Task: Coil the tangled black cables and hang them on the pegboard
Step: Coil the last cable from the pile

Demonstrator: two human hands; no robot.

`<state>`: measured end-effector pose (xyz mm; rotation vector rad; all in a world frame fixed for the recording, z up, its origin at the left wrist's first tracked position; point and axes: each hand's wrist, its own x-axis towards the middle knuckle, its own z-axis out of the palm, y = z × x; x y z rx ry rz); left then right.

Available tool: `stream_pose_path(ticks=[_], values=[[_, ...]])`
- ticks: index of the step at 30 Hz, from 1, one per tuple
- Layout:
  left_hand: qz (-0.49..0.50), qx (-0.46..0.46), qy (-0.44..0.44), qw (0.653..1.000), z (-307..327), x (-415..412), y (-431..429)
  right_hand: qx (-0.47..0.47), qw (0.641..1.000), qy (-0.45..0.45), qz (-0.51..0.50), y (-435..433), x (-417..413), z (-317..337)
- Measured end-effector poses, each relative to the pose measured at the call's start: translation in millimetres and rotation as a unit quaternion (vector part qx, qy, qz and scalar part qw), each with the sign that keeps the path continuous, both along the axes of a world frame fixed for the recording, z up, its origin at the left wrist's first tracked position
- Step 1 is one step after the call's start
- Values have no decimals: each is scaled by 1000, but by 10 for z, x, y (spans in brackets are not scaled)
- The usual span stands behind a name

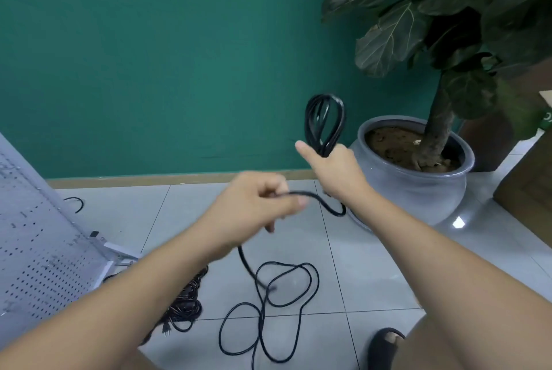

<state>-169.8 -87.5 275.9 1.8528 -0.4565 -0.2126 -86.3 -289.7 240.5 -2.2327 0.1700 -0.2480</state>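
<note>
My right hand (334,166) grips a bundle of black cable loops (324,121) that stands up above its fist, thumb stretched to the left. My left hand (257,205) pinches the free run of the same cable (316,199) just left of the right wrist. From the left hand the cable drops to the tiled floor and lies there in loose loops (268,307). A second tangle of black cables (185,301) with a plug lies on the floor under my left forearm. The white pegboard (38,247) leans at the left edge.
A large grey pot (418,178) with a big-leaved plant stands at the right against the green wall. A brown cardboard box (528,178) sits at the far right. My foot in a black sandal (385,345) is at the bottom right. A short black cable piece (76,205) lies by the pegboard.
</note>
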Motion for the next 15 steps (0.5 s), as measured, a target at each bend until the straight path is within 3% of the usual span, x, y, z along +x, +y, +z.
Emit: stream_pose_path(ticks=[2, 5, 9, 15], values=[[37, -90, -29, 995, 145, 110, 128, -28, 998, 35, 51, 98, -48, -86], [88, -149, -67, 983, 255, 240, 310, -42, 988, 54, 140, 328, -213, -179], [145, -119, -121, 975, 203, 387, 420, 14, 968, 103, 229, 616, -510, -215], [186, -59, -132, 972, 11, 569, 453, 40, 962, 66, 263, 800, -662, -180]])
